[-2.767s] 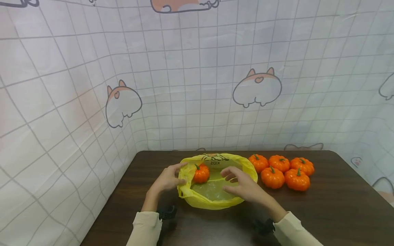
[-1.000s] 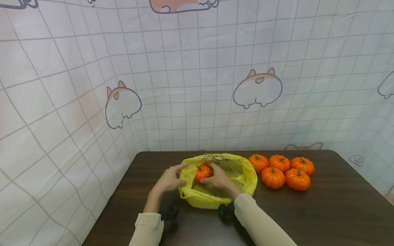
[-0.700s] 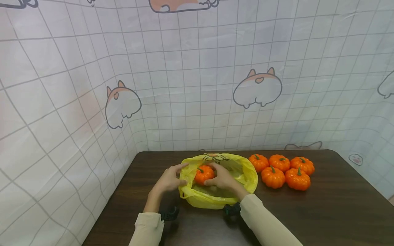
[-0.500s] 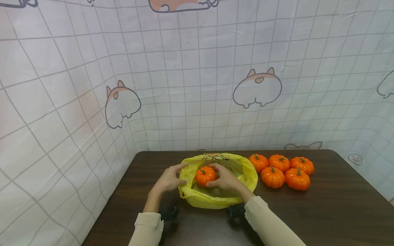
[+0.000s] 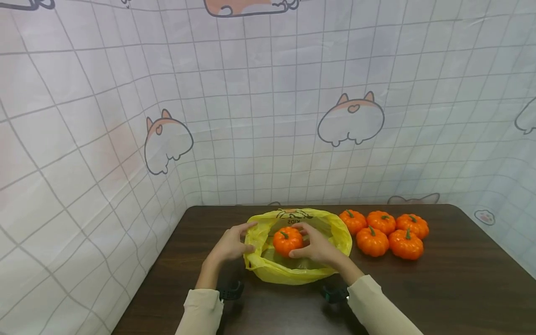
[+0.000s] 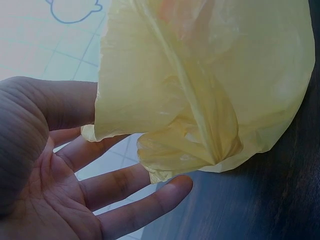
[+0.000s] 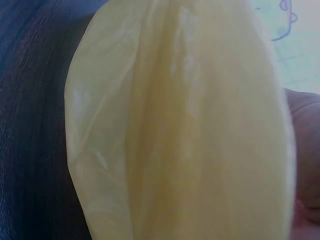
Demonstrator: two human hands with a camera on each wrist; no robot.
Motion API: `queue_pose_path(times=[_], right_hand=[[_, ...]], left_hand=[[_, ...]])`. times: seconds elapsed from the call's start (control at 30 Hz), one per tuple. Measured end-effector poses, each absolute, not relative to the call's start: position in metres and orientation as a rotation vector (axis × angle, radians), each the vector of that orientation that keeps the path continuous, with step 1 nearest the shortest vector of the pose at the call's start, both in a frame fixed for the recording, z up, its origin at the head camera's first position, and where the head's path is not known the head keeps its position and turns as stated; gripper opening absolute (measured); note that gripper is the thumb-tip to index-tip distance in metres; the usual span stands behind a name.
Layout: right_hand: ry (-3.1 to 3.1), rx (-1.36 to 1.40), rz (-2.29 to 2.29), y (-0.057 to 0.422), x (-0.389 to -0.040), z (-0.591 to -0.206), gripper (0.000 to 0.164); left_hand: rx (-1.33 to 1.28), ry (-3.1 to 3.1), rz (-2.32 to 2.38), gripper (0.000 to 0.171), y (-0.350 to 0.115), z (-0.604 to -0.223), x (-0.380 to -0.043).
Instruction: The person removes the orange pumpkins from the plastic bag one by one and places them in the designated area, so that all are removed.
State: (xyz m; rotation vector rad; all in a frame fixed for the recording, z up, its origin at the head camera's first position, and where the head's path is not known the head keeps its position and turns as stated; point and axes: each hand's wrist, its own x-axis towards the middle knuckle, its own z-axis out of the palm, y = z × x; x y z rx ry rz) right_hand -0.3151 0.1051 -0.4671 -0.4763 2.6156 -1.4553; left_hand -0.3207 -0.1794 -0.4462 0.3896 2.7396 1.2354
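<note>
A yellow plastic bag (image 5: 289, 278) stands with its mouth spread wide on the table. My left hand (image 5: 228, 245) is at its left rim; in the left wrist view the thumb (image 6: 70, 104) goes inside the rim and the other fingers lie outside. My right hand (image 5: 318, 246) grips a small orange pumpkin (image 5: 287, 241) with a green stem, over the bag's mouth. From the right wrist, the bag's wall (image 7: 200, 125) fills most of the view and hides the pumpkin; only part of the hand (image 7: 306, 145) shows at the edge.
Several more orange pumpkins (image 5: 372, 241) sit grouped just right of the bag. Under everything is a dark wooden table (image 5: 456, 279). A white gridded curtain (image 5: 268, 139) with cartoon animals hangs behind and at the left.
My right hand reached into the bag, took hold of the pumpkin at its left side, and has brought it right and toward me. The left hand has stayed at the rim.
</note>
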Motion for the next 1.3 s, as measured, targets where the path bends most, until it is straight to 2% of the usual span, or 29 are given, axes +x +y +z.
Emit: queue_pose_path(times=[1.3], right_hand=[[2.51, -0.57, -1.55, 0.162, -0.274, -0.436, 0.079]], left_hand=[[0.411, 2.752, 1.219, 0.07, -0.181, -0.446, -0.317]])
